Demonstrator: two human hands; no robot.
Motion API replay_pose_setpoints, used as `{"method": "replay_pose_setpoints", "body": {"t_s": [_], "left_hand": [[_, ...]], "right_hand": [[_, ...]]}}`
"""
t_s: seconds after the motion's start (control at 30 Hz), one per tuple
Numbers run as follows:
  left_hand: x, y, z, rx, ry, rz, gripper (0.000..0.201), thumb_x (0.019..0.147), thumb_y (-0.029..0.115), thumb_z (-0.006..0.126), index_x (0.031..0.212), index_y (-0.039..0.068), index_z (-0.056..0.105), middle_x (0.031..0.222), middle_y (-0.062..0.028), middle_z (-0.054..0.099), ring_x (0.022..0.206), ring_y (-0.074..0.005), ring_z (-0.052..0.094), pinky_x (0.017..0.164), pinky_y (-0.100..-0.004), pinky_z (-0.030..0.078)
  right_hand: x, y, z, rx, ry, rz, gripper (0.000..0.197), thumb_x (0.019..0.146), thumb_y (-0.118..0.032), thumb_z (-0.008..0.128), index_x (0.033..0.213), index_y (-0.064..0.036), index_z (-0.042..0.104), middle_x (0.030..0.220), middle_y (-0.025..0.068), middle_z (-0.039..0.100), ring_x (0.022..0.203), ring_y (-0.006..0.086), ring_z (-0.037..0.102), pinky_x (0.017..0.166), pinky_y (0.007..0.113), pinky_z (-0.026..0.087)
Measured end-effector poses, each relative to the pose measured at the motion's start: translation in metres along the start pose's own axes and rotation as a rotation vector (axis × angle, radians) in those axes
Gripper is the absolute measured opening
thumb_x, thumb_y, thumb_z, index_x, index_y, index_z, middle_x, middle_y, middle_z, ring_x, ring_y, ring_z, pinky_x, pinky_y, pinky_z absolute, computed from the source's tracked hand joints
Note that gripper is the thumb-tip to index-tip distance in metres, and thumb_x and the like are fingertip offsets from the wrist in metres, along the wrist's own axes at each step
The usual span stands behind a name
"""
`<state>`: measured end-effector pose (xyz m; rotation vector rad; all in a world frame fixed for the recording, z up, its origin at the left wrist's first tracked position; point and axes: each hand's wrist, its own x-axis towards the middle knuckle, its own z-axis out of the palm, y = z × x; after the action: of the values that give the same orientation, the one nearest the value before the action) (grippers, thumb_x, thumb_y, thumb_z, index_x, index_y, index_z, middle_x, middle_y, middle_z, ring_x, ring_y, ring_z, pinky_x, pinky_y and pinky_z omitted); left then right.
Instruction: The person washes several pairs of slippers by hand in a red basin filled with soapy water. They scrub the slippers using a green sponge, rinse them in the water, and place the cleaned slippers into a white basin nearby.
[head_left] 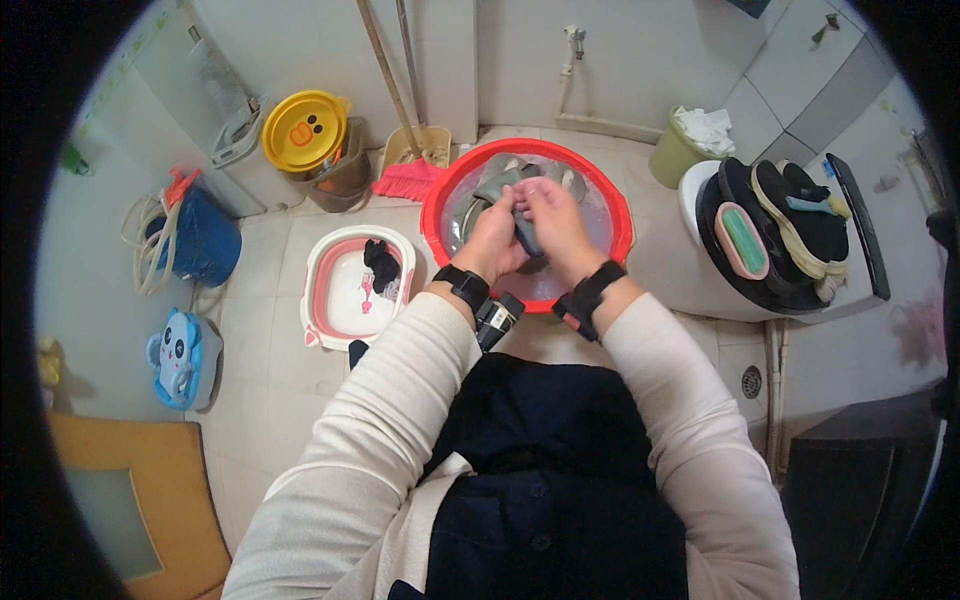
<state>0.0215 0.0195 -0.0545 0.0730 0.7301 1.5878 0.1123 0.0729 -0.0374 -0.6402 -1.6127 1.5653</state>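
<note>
A large red-rimmed basin (432, 215) stands on the floor in front of me, with cloudy water and wet grey-green cloth (468, 212) in it. Over its middle, my left hand (493, 240) is closed on a bunched part of this cloth. Close beside it, my right hand (555, 222) has its fingers curled in against the same cloth, the fingertips near those of the left. A dark fold of cloth hangs down between the two palms. Black straps with small devices circle both wrists.
Left of the basin is a pink-and-white tub (335, 300) holding a small black cloth (380, 266). Behind stand a pink broom (410, 180) and a yellow-lidded bucket (303, 135). Shoes (790, 215), a brush and a soap box (741, 241) lie on the toilet at right, near a green bin (680, 152).
</note>
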Motion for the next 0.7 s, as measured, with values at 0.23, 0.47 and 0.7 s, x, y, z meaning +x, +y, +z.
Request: {"method": "replay_pose_setpoints", "body": {"t_s": [0.23,0.47,0.7], "left_hand": [[-0.011,0.003,0.010,-0.215,-0.262,-0.056,0.068,0.096,0.059,0.022,0.125,0.003,0.046,0.122,-0.0144,0.053,0.112,-0.0296,0.052,0.101,-0.0441,0.040],[-0.034,0.024,0.022,-0.130,-0.286,-0.036,0.093,0.083,0.079,0.020,0.133,0.002,0.038,0.132,-0.0149,0.048,0.120,-0.0312,0.047,0.105,-0.0437,0.035],[-0.001,0.017,-0.004,0.076,-0.048,0.055,0.034,0.095,0.039,0.051,0.103,0.006,0.058,0.097,-0.0076,0.064,0.094,-0.0243,0.061,0.077,-0.0408,0.052]], "right_hand": [[-0.015,0.014,0.006,-0.547,-0.042,-0.479,0.032,0.091,-0.010,0.048,0.121,-0.0030,0.056,0.130,0.0195,0.051,0.124,0.0335,0.045,0.105,0.040,0.034],[-0.018,0.008,0.006,-0.578,0.030,-0.302,0.034,0.092,-0.009,0.046,0.125,-0.0009,0.052,0.115,0.0234,0.059,0.109,0.0353,0.056,0.092,0.043,0.044],[-0.006,-0.007,-0.020,-0.107,-0.061,0.296,0.023,0.093,-0.007,0.048,0.113,0.0005,0.056,0.076,0.0072,0.061,0.054,0.0127,0.056,0.043,0.027,0.044]]}}
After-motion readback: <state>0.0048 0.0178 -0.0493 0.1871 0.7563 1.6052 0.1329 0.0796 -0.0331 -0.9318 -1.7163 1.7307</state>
